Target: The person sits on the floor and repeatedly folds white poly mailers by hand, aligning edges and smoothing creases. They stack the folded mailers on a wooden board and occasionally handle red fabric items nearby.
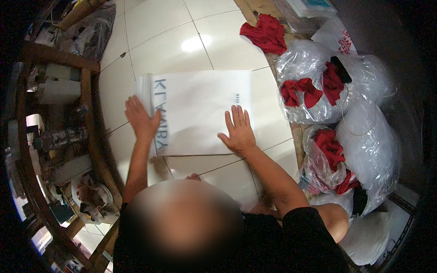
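A white, frosted plastic bag (195, 109) with dark printed lettering lies flat on the tiled floor in front of me. Along its left end runs a folded or doubled strip. My left hand (143, 119) rests on that strip, fingers stretched out and thumb apart. Toward the bag's lower right, my right hand (239, 132) lies palm down with its fingers spread. Neither hand grips anything. Whether something is inside the bag, I cannot tell.
On the right, clear plastic sacks (368, 150) stand beside several red cloth pieces (330, 148). Another red cloth (266, 34) lies at the far right. A wooden shelf frame (88, 109) with cluttered items borders the left. White floor tiles (159, 41) extend beyond the bag.
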The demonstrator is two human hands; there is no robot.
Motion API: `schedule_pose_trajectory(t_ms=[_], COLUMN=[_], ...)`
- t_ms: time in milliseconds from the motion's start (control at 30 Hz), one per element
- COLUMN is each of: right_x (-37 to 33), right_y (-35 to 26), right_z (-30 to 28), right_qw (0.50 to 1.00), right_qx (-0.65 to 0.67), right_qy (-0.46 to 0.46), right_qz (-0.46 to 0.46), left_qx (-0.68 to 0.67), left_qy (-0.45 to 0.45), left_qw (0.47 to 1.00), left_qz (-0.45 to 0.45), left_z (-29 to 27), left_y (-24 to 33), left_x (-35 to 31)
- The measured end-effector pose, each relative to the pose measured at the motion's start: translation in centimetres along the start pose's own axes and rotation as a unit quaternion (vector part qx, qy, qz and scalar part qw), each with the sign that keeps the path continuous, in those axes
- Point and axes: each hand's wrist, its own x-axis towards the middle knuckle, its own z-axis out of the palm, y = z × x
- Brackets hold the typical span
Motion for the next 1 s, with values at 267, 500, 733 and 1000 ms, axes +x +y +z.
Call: schedule_pose_trajectory(t_ms=[267, 500, 733, 1000], right_x=[0.8, 0.3, 0.3, 7.4], right_y=[0.4, 0.1, -0.5, 0.8], right_z=[2.6, 0.3, -0.3, -2.8], right_qw=[0.983, 1.0, 1.0, 1.0], right_qx=[-0.184, -0.015, -0.011, -0.025], right_qy=[-0.004, -0.009, -0.022, 0.016], right_qz=[-0.022, 0.015, 0.013, -0.007], left_qx=[-0.358, -0.188, -0.093, -0.088], left_qy=[-0.144, -0.177, -0.08, -0.072], left_qw=[0.869, 0.955, 0.992, 0.994], left_qz=[0.311, 0.146, 0.023, 0.0], left_z=[2.8, 2.4, 2.6, 3.6], left_y=[19.7, 14.6, 5.1, 5.5], left_x=[-8.8, -9.2, -8.8, -7.7])
